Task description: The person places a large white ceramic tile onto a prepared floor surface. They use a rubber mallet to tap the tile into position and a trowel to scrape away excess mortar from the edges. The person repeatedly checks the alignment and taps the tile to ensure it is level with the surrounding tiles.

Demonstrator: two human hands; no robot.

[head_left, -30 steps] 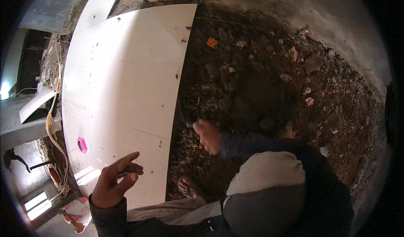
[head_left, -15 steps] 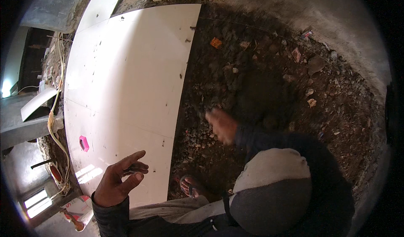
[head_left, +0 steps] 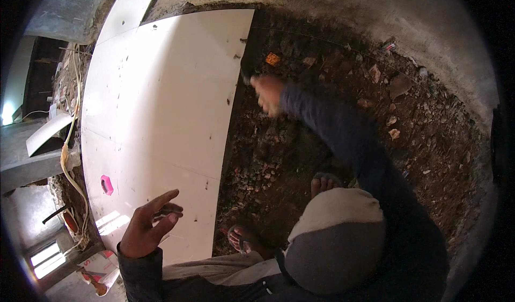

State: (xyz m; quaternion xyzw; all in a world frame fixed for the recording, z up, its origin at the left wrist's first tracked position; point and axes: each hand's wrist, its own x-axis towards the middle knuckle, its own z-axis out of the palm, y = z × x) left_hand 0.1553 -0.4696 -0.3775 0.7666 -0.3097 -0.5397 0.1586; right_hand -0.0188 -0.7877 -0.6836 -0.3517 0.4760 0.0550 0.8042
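While the left hand [head_left: 147,224] hangs half-open and empty over the white tiles [head_left: 188,108], the right hand [head_left: 268,95] curls around a blurred dark tool [head_left: 246,72] by their edge, above soil [head_left: 279,157]; a pink object [head_left: 108,185] lies on the tiles.

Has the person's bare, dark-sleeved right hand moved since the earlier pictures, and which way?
Yes: the right hand has moved farther from the body, up along the right edge of the flat white panel, toward the small orange scrap.

Tiles [head_left: 182,114] left of soil [head_left: 418,157], ring [head_left: 109,185] on tiles, cable [head_left: 65,158] further left, wall [head_left: 424,28] behind soil
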